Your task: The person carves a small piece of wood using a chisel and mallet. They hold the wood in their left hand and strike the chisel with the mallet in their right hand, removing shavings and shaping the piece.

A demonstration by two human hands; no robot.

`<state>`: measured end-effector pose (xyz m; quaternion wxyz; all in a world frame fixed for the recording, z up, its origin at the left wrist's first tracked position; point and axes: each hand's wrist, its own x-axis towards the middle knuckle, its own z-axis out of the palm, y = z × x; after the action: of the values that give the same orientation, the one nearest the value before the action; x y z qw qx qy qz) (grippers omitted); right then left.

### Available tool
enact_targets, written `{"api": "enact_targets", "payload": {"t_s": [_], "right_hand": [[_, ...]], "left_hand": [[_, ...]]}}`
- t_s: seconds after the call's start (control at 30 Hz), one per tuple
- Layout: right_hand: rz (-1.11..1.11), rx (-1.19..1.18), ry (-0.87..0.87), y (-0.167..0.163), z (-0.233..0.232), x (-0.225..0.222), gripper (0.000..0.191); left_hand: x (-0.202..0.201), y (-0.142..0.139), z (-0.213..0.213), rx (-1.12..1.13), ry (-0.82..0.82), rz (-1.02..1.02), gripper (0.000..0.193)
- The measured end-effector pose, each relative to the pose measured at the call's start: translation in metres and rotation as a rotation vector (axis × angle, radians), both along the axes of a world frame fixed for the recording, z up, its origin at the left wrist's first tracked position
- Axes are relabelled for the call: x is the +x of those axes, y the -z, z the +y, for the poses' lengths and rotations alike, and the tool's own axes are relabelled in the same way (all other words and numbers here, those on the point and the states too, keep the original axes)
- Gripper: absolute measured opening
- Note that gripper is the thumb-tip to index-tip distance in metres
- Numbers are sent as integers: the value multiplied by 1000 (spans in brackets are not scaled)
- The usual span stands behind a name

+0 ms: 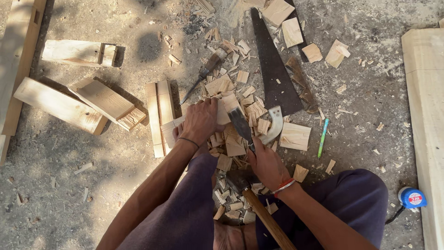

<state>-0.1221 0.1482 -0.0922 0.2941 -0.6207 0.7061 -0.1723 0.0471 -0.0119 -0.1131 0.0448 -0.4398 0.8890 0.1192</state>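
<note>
The left hand point(200, 121) presses curled fingers down on a pale wood block point(173, 126), gripping its edge. The right hand point(267, 163) wraps closed around a broad chisel point(240, 124), blade angled toward the left fingers, at the block. Wood chips point(233, 143) lie beneath both; a hammer point(252, 196) rests just behind the right wrist, a handsaw point(274, 69) beyond.

Chisel point(240, 124) handle hidden inside right hand point(266, 162); only blade shows above it. Wood piece point(222, 111) under left hand point(200, 121) mostly covered, edges only visible. Hammer point(259, 203) handle runs below right hand, cut off by bottom edge; head partly buried in chips point(231, 148). Saw point(274, 69) handle right of chisel partly under offcuts. Plank point(428, 115) far right cut by frame edge, also beam point(16, 60) far left. Tape measure point(411, 198) print too small to tell.
</note>
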Motion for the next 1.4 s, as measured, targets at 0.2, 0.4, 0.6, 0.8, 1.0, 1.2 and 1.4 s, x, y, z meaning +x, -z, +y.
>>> {"api": "enact_targets", "payload": {"t_s": [0.2, 0.4, 0.6, 0.8, 1.0, 1.2, 1.4], "right_hand": [[0, 17, -21, 17, -16, -7, 34], [35, -23, -10, 18, 2, -9, 42], [34, 78, -14, 3, -29, 0, 38], [34, 33, -49, 9, 25, -17, 47], [61, -177, -56, 25, 32, -22, 48], [82, 205, -4, -1, 22, -25, 42], [-130, 194, 116, -11, 17, -36, 41]], "left_hand": [[1, 7, -2, 7, 20, -35, 93], [-1, 2, 0, 10, 9, -26, 100], [-1, -4, 0, 22, -40, -39, 84], [-4, 2, -1, 102, -59, -88, 92], [-3, -1, -5, 63, -63, -64, 88], [-5, -13, 4, 105, -63, -95, 88], [-2, -15, 2, 91, -93, 19, 93]]}}
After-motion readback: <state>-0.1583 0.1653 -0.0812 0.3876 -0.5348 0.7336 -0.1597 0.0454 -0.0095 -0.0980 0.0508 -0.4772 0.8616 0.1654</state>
